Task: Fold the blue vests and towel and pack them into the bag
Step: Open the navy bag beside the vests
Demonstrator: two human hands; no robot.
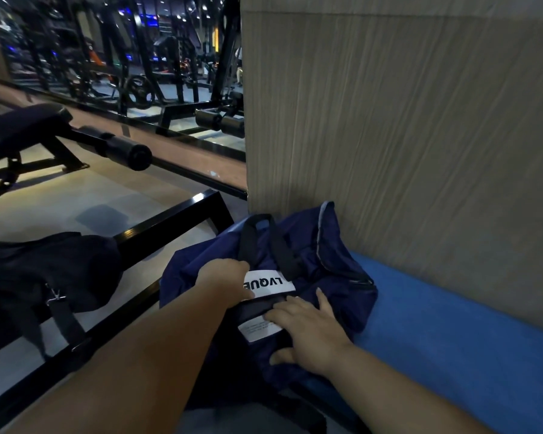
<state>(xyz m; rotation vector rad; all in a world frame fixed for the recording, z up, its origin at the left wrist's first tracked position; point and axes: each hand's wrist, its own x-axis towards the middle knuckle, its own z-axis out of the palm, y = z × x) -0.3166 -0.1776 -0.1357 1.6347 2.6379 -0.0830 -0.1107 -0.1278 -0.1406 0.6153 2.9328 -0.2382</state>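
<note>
the navy bag [320, 245] is lying low in the view, at about six o'clock, resting on the near end of a blue bench cushion [452, 324] and touching the wall behind it. its two black straps [282, 249] are flopping over its top toward twelve o'clock. the left hand [224, 281] is coming in from seven o'clock and gripping the bag's fabric with curled fingers, its thumb lying over the left end of a white label [270, 285] with upside-down black letters. the right hand [308, 332] is coming in from five o'clock and pressing flat on the bag with fingers spread, the fingertips touching a small white care tag [256, 332] just below the label. what is lying inside the bag is hidden. a wood-grain wall panel [405, 120] is rising from the bag's twelve to three o'clock. at the bag's nine o'clock, a black bag [44, 270] is sitting on a black metal frame [170, 220], well apart from the hands. farther out, toward ten o'clock, a padded gym bench [22, 126] is standing on the pale floor, with dark machines behind it.
</note>
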